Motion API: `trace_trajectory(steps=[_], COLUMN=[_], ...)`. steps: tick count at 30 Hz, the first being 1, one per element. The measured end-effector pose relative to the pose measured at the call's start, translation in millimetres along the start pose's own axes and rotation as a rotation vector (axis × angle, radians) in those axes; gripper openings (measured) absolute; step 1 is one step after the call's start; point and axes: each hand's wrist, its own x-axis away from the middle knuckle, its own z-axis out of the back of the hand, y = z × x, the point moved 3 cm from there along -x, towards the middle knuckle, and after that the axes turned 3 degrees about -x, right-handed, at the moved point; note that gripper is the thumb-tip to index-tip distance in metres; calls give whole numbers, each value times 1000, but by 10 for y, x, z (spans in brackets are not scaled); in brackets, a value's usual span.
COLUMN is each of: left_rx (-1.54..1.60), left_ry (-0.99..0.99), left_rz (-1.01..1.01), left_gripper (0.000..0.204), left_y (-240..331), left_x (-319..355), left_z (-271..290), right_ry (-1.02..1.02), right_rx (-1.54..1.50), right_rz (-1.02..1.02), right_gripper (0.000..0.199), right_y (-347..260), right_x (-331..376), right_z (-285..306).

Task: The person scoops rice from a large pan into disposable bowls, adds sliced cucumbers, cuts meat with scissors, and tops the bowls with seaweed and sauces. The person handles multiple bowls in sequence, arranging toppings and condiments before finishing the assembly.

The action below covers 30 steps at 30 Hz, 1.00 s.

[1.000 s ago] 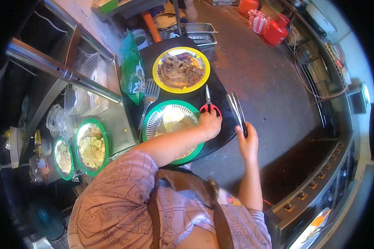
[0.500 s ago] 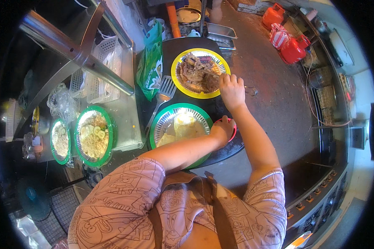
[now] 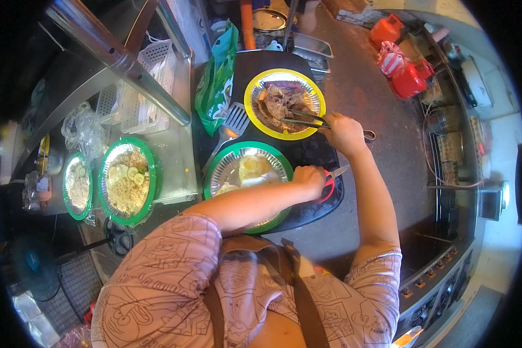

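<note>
In the head view, the right grip [image 3: 343, 133] is closed around the tongs [image 3: 307, 123], whose ends have come from beside the worktop [image 3: 307, 217] to the meat [image 3: 279, 104] in the yellow-rimmed plate [image 3: 298, 137]; whether they pinch it I cannot tell. The left grip [image 3: 309, 180], wrapped round the red-handled scissors [image 3: 339, 171], has swung the blades from pointing at that plate toward the right forearm [image 3: 377, 203]. So only the tongs are at the meat.

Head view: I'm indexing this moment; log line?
left hand: red-handled metal scissors; right hand: silver metal tongs; brown meat: on round yellow-rimmed plate
</note>
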Motion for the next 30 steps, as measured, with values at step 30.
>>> trace_trajectory(steps=[30], left_rx=[1238], left_ry=[-26], left_rz=[-61], left_gripper=[48], left_y=[-1157], left_x=[1218], left_z=[666], right_ry=[-117], right_rx=[-1623], right_rz=[-320], right_gripper=[26], right_y=[-233], right_x=[1024], right_z=[-495])
